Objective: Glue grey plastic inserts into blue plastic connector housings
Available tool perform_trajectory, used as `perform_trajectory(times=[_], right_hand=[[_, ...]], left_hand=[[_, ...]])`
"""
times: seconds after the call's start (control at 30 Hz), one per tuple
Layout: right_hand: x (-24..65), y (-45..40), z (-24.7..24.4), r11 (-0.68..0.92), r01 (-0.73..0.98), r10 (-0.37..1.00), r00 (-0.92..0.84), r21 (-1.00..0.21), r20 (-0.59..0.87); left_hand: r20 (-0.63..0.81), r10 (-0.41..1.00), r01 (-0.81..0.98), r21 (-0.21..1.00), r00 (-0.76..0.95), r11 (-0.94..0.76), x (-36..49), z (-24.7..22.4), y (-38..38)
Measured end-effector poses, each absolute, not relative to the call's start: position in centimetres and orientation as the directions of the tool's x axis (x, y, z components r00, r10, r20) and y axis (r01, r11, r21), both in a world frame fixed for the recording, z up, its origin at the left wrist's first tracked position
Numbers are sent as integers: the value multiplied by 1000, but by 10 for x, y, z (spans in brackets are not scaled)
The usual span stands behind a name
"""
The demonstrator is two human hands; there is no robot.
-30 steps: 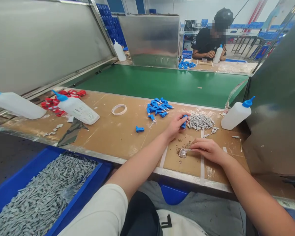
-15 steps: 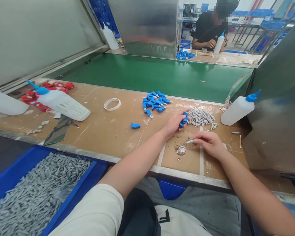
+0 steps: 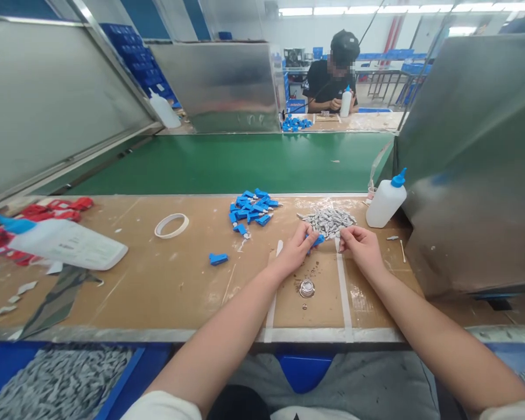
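Note:
My left hand (image 3: pixel 296 249) is closed around a small blue plastic piece (image 3: pixel 317 240), partly hidden by the fingers. My right hand (image 3: pixel 364 248) is in a pinch just to the right, its fingertips at the front edge of a heap of small grey plastic parts (image 3: pixel 330 221). The small grey part in that pinch is mostly hidden. Nearer me on the board sits a small round metal dish (image 3: pixel 307 288), with a tiny ring-like bit (image 3: pixel 304 307) in front of it. Left of the hands lie a pile of blue pieces (image 3: pixel 250 209) and a single blue piece (image 3: pixel 218 259).
A white squeeze bottle (image 3: pixel 387 201) stands at right beside a metal panel; another bottle (image 3: pixel 70 242) lies at left near red parts (image 3: pixel 65 207). A tape roll (image 3: pixel 171 226) is on the table. Beyond runs a green belt (image 3: pixel 236 166); a co-worker (image 3: pixel 332 87) sits across it.
The camera view has tilted up. My right hand, with the small grey part, has moved from beside the metal dish up towards the grey heap and the blue piece. My left hand keeps its hold.

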State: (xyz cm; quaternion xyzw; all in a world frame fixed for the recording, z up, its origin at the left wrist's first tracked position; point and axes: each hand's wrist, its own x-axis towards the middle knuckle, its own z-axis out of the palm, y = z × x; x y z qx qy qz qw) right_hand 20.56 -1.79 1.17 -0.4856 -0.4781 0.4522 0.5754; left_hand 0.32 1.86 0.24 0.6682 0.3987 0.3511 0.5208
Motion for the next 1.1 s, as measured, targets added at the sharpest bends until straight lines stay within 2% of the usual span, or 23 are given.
perform_trajectory(times=[0.23, 0.4, 0.53, 0.6, 0.7, 0.8, 0.87, 0.97, 1.03, 1.1], right_hand=[[203, -14, 5, 119, 13, 985, 121, -993, 120], [197, -17, -2, 197, 173, 978, 40, -965, 207], [199, -19, -3, 304, 482, 948, -69, -821, 311], [203, -20, -2, 347, 593, 936, -173, -726, 306], [209, -22, 0, 412, 636, 910, -326, -652, 258], [211, -23, 1, 421, 608, 902, -357, -673, 242], [209, -23, -1, 395, 582, 912, -341, -711, 227], [201, -24, -6, 407, 573, 904, -365, -712, 223], [195, -24, -10, 448, 582, 883, -409, -679, 231], [190, -24, -14, 484, 590, 862, -449, -647, 236]], left_hand=[[55, 891, 228, 958, 450, -175, 5, -7, 22], [75, 902, 312, 923, 426, -224, 5, -3, 19], [95, 912, 367, 895, 400, -254, 4, 1, 18], [110, 913, 363, 894, 393, -264, 2, 2, 18], [134, 899, 322, 903, 418, -285, -1, 3, 16], [152, 893, 292, 910, 423, -293, -2, 6, 16], [182, 936, 199, 948, 302, -249, 2, 9, 19], [118, 989, -177, 979, 84, -102, 11, 14, 27], [48, 995, -379, 925, 83, -13, 18, 18, 31], [25, 993, -444, 896, 115, 29, 21, 20, 32]])
